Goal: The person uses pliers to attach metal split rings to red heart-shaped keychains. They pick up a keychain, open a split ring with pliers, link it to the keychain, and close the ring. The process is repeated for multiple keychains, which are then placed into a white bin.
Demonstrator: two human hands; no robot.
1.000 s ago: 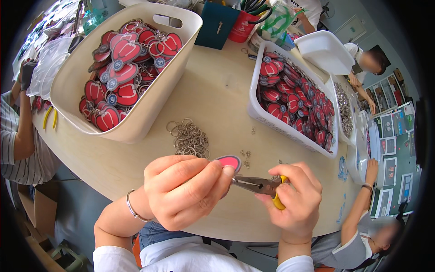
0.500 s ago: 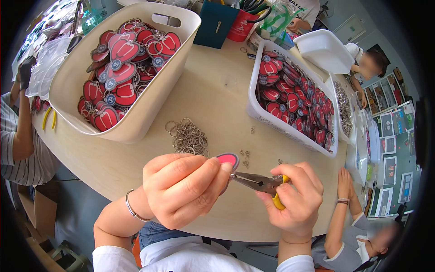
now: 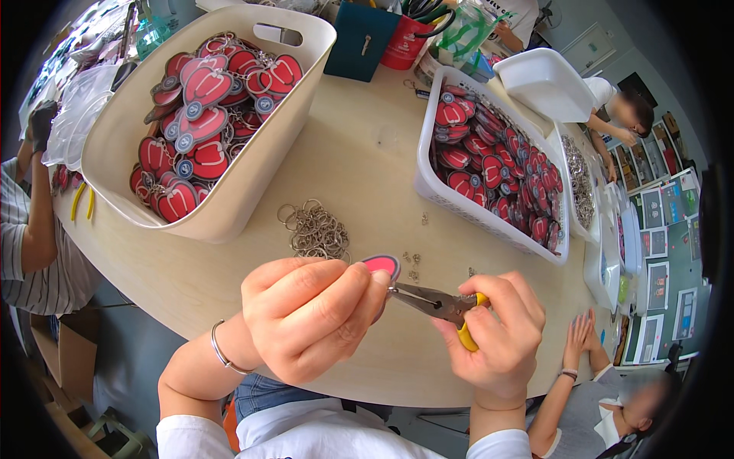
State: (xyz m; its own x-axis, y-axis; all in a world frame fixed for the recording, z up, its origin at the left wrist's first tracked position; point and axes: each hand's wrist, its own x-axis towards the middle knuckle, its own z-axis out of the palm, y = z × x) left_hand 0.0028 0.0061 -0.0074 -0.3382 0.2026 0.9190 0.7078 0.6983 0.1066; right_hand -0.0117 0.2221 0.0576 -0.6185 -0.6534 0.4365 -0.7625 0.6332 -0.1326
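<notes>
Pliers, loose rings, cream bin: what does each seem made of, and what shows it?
Pliers: metal head, by grey sheen; yellow grips, probably smooth plastic, evenly coloured. Loose rings: metal, by silvery glints. Cream bin: likely moulded plastic, smooth satin, with rounded rim.

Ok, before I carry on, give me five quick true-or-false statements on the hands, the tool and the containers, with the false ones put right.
1. The right hand grips yellow-handled pliers. True.
2. The left hand is empty. False: it pinches a red-and-grey charm.
3. A pile of metal key rings lies on the table. True.
4. The white perforated basket stands to the left of the cream bin. False: it stands to the right.
5. The metal bracelet is on the right wrist. False: it is on the left.
</notes>
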